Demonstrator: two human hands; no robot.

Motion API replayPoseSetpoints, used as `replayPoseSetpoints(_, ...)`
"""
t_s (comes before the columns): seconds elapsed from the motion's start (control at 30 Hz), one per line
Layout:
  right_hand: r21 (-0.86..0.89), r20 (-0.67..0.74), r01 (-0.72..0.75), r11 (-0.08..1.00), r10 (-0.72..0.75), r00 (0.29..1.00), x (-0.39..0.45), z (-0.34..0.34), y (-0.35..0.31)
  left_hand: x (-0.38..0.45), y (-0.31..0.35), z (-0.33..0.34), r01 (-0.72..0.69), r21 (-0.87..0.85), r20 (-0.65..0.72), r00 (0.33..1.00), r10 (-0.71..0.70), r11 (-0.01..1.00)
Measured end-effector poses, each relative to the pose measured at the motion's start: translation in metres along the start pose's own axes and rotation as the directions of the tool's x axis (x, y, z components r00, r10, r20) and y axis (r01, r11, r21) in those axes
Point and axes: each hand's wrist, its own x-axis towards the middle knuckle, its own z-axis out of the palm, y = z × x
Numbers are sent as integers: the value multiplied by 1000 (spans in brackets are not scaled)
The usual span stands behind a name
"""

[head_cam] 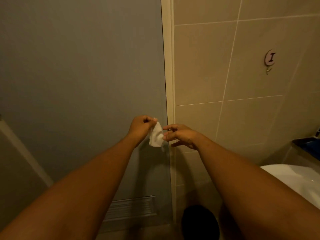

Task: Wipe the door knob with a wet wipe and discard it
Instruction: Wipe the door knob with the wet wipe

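Note:
A white wet wipe (156, 136) hangs crumpled in front of the grey door (83, 70), close to the door's right edge. My left hand (141, 125) pinches the wipe's top corner between thumb and fingers. My right hand (180, 135) is just to the right, fingers spread, with its fingertips touching the wipe's right side. The door knob is hidden behind the wipe and my hands; only a small bit of metal (163, 148) shows under the wipe.
The cream door frame (170, 75) runs down beside the tiled wall (242, 75) with a wall hook (269, 60). A white sink (301, 181) is at the right. A dark round bin (199, 222) stands on the floor below. A vent grille (131, 207) sits low in the door.

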Motion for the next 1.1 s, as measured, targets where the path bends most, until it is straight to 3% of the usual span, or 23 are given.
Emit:
replayPoseSetpoints(0.17,-32,70,8,999,-5,998,34,2,8,20,-11,2,-10,66,70,997,6,998)
replayPoseSetpoints(0.3,45,148,3,999,-9,989,51,2,14,28,-23,-6,16,99,95,995,-26,995)
replayPoseSetpoints(0.5,220,333,-115,969,36,942,65,1,31,40,-34,-5,72,119,145,985,-89,990)
replayPoseSetpoints(0.67,204,347,-199,958,119,930,69,-2,42,43,-45,-3,81,58,125,988,-87,995)
replayPoseSetpoints(0.77,150,224,-190,970,154,962,69,-6,43,45,-53,-7,89,29,56,994,-90,996)
replayPoseSetpoints(0.93,213,-50,-118,970,131,990,73,-5,39,50,-67,-9,143,-6,-84,986,-143,990)
replayPoseSetpoints(1.1,24,-366,-50,998,56,929,86,2,37,52,-86,3,198,-42,-187,961,-202,979)
